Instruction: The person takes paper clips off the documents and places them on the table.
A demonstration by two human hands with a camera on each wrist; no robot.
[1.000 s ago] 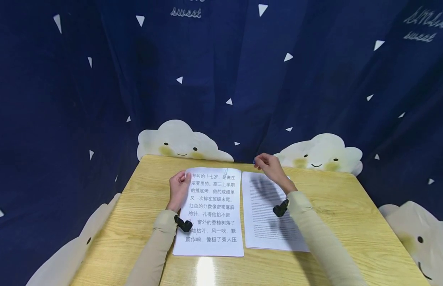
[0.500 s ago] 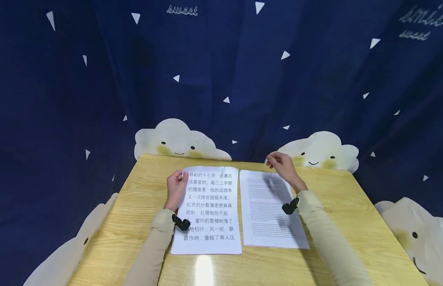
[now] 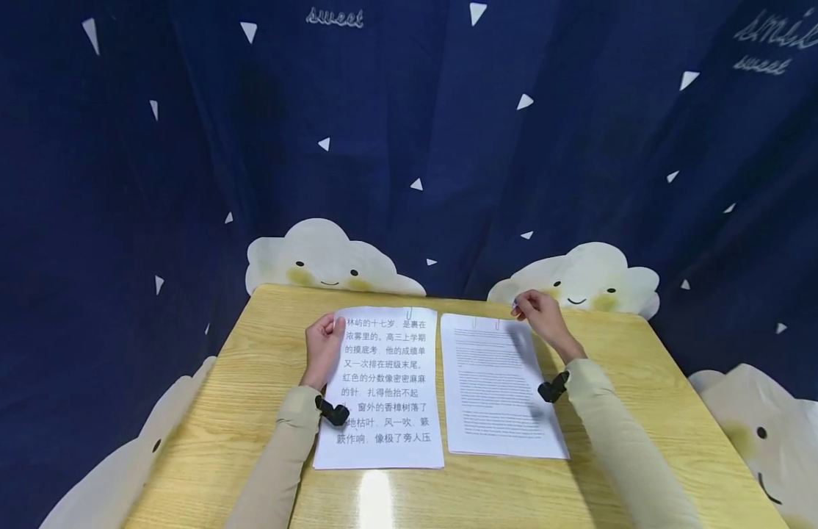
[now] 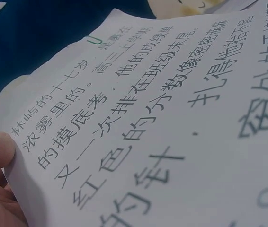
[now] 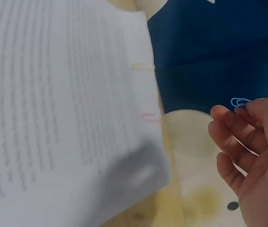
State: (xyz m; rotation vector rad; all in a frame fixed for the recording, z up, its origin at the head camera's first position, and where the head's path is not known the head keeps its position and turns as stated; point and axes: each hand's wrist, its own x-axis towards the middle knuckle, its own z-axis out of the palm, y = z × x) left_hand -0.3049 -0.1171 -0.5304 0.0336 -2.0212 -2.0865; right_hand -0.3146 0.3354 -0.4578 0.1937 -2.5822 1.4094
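Observation:
My left hand (image 3: 323,349) grips the upper left edge of a paper stack (image 3: 389,457) printed with large Chinese characters, thumb on top. A green paper clip (image 4: 94,41) sits on that stack's top edge. Between thumb and index finger, my right hand (image 3: 546,322) pinches a blue paper clip (image 5: 239,102). It hovers by the top right corner of a second stack (image 3: 478,367) with small dense print. Along this stack's top edge, a yellow paper clip (image 5: 143,67) and a pink paper clip (image 5: 151,117) are fastened. The right hand's other fingers are loosely bent.
Both stacks lie side by side on a light wooden table (image 3: 620,389), a narrow gap between them. Behind the table hangs a dark blue curtain (image 3: 396,110) with white triangles and smiling clouds.
My right hand has moved right with the blue paper clip, from near the gap between the stacks to the right stack's top right corner. My left hand keeps its grip.

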